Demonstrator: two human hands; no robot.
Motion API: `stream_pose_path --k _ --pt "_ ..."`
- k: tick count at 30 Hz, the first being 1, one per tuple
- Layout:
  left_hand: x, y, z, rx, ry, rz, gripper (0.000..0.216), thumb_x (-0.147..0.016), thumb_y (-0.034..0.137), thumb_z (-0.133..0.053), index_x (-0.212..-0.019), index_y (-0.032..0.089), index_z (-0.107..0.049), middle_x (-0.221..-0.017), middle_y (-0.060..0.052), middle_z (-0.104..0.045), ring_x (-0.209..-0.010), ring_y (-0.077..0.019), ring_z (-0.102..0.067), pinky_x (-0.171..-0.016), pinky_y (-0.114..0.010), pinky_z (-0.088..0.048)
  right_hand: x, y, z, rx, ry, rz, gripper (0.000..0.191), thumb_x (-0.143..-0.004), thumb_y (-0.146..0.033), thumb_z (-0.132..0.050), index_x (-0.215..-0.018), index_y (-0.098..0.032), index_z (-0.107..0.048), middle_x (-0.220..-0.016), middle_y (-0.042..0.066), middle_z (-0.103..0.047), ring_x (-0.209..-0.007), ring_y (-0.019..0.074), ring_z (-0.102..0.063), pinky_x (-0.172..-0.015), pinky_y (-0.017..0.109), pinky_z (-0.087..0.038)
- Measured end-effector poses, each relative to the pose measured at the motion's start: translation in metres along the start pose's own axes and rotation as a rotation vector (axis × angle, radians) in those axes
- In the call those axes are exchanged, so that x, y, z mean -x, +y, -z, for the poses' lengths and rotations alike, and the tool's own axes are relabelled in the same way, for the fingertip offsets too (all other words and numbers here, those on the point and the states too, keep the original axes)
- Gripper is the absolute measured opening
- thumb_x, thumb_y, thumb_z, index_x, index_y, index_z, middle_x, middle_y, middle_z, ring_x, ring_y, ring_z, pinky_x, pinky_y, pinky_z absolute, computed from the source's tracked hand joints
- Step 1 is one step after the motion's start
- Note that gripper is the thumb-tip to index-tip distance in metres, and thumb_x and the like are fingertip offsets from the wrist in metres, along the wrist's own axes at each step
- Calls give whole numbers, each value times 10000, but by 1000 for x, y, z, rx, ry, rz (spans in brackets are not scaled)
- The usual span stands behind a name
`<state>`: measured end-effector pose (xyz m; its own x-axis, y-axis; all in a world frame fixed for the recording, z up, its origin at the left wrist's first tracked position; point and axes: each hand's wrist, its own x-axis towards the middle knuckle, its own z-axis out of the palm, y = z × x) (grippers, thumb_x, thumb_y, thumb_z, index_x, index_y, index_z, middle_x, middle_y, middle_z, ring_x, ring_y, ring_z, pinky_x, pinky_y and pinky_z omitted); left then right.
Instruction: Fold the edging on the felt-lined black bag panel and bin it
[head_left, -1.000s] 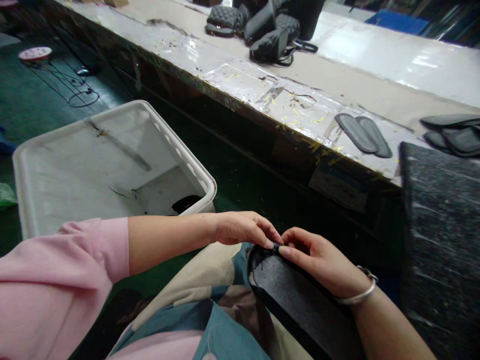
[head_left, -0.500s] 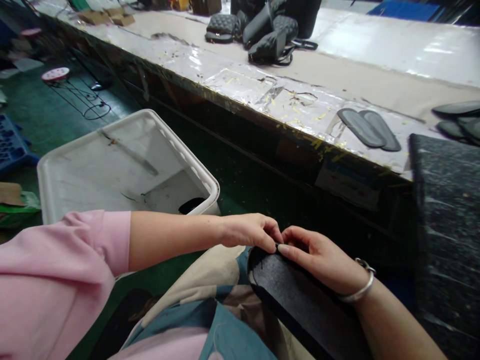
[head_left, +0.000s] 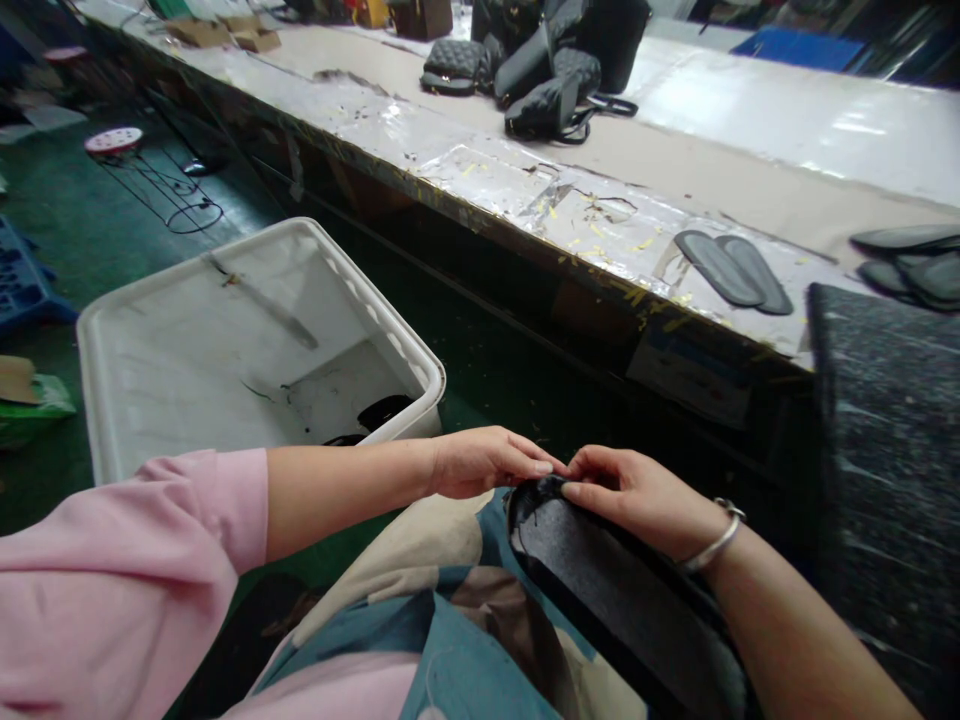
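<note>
My right hand point(head_left: 641, 500) pinching the black piece point(head_left: 622, 590) at its far end, my left hand point(head_left: 480, 462) alongside, its grip unclear

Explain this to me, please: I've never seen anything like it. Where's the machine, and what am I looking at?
There is no machine arm here, only a person's two bare hands. The view comes from a camera worn on that person's head, looking forward and down.

The right hand grips the edge of a long black piece with a rounded end, held over the lap. The left hand has its fingertips at that end; whether they grip it is hard to tell.

On the long table beyond lie dark bags and flat grey oval pieces. A white bin stands to the left.
</note>
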<state>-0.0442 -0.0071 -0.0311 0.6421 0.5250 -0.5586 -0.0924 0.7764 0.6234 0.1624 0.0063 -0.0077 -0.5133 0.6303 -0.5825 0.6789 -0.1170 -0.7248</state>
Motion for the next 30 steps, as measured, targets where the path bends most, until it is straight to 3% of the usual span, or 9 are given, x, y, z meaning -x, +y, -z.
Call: stream_pose_path --k 7,12,19,27,30 --pt "1 -15 -13 -114 122 -165 394 -650 314 -765 -995 129 -712 -945 -77 -685 -866 -178 -583 -854 -295 -400 9 -1 -10 11 118 3 265 -764 -438 -573 -839 -190 -625 -703 13 -623 -664 173 -555 -594 283 -406" --pt "4 -28 -18 -88 150 -265 371 -698 328 -743 -1010 136 -684 -982 -73 -663 -891 -168 -569 -843 -282 -394 11 0 -14 -40 114 12 352 -771 -511 -560 -871 -180 -628 -781 36 -654 -724 188 -577 -629 292 -423" --pt "9 -27 -12 75 78 -193 407 -640 250 -738 -1027 131 -692 -977 -84 -670 -907 -185 -564 -864 -302 -381 9 -10 -15 77 181 -41 261 -758 -424 -568 -794 -177 -641 -677 13 -611 -654 166 -542 -581 278 -391" --pt "7 -25 -26 -77 261 -217 370 -550 136 -639 -913 129 -707 -790 -30 -646 -730 -139 -527 -689 -253 -369 7 -7 -19 -2 174 4 199 -750 -370 -582 -744 -176 -626 -619 -24 -538 -602 131 -481 -535 254 -348" --pt "7 -27 -24 -17 248 -219 369 -553 126 -665 -920 123 -704 -821 -39 -655 -765 -145 -542 -723 -254 -375 7 -6 -20 -28 204 22 227 -759 -387 -587 -767 -164 -628 -636 -15 -555 -613 135 -493 -543 257 -360"
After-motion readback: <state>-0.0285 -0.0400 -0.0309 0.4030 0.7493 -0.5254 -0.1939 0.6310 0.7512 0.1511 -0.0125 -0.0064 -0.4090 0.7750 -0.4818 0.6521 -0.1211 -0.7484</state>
